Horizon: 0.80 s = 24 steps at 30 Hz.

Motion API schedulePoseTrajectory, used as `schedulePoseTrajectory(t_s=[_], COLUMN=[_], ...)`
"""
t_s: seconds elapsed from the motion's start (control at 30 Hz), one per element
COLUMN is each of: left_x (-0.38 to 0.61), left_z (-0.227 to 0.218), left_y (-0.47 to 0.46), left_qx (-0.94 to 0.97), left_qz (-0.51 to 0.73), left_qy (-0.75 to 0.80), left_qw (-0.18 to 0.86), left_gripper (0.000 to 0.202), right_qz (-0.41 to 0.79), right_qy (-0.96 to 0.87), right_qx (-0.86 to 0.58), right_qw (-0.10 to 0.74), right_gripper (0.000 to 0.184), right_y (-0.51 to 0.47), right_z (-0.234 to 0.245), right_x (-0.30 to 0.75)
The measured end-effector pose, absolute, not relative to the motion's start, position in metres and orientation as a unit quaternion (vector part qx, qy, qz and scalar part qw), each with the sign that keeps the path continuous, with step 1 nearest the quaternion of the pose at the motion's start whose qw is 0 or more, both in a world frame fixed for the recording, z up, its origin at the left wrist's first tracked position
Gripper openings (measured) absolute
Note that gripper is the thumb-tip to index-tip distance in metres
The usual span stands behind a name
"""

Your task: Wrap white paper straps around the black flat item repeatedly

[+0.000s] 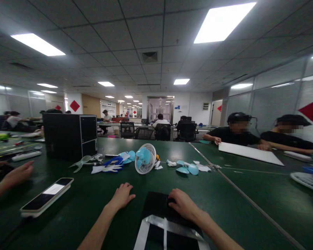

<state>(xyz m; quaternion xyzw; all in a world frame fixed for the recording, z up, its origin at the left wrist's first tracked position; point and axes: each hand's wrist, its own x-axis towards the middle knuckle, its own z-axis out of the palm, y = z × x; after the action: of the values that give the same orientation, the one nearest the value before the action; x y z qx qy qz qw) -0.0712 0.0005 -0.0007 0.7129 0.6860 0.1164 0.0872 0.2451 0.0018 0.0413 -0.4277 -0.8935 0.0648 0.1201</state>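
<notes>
My left hand (122, 195) rests on the green tabletop, empty, its fingers loosely bent and the thumb apart. To its right lies a flat black piece (156, 205) with white strips and shiny silver tape (156, 219) across its near part; its kind is unclear. On the upper right of this piece lies my right hand (184, 204), touching it with thumb and fingers apart. Beyond both hands stands a small fan head (153, 163), a white grille with light blue blades. Blue-and-white gloves (112, 165) lie left of it, and a loose light blue fan blade (182, 169) lies right.
A black computer case (62, 135) stands at the back left. Nearer is a phone (50, 194) on a white block. Another person's hands (18, 177) are at the left edge. A metal seam (237, 192) crosses the table. At right, a co-worker holds a white board (247, 152).
</notes>
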Motion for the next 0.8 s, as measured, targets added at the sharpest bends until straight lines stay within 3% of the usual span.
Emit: schedulePoseTrajectory(t_s=[0.37, 0.8], left_x=[-0.073, -0.065], left_z=[0.001, 0.013], left_y=[-0.001, -0.011], left_qx=[0.709, 0.704], left_qz=[0.115, 0.099], left_qy=[0.688, 0.693], left_qw=[0.104, 0.117], left_gripper=[0.054, 0.054], right_qz=[-0.001, 0.038], right_qy=[-0.742, -0.594], right_qx=[-0.637, -0.771], right_qw=[0.211, 0.228], right_gripper=[0.04, 0.025], right_y=[0.023, 0.013], right_z=[0.039, 0.014], right_x=[0.414, 0.524])
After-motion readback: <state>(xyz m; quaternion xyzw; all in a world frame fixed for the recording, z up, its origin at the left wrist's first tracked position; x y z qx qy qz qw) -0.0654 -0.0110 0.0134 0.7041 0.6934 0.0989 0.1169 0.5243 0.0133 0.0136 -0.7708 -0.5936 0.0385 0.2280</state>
